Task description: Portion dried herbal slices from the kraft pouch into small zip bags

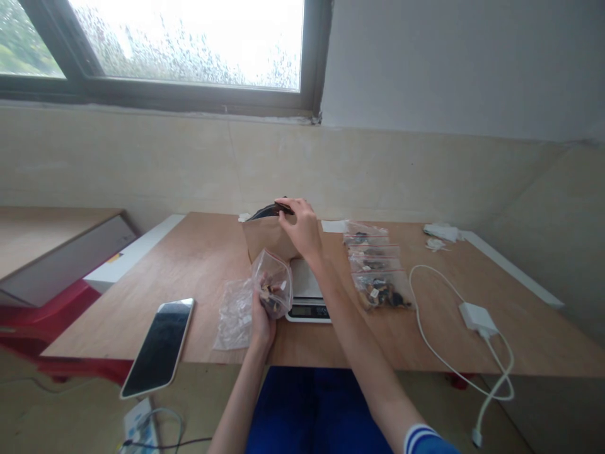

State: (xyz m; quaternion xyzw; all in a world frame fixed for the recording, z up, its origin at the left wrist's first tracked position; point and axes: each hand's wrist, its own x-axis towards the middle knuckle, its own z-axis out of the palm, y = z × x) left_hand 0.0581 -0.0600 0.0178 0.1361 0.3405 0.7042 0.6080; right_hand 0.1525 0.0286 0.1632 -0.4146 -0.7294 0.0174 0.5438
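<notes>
left hand [261,318] is clamped on a small clear bag [273,285] with dark bits inside, held up just over the near edge of the bench [198,265], beside the scale [307,296]. right hand [301,227] reaches forward, fingers pinched on the open top edge of a brown paper bag [265,236] standing upright behind the scale, touching it or just at its back. a pile of empty clear bags [234,315] lies flat on the bench just left of the left hand. a row of filled small bags [375,265] lies right of the scale. a phone [158,347] overhangs the near left edge of the bench. a white charger [477,315] with its cable sits far right.
</notes>
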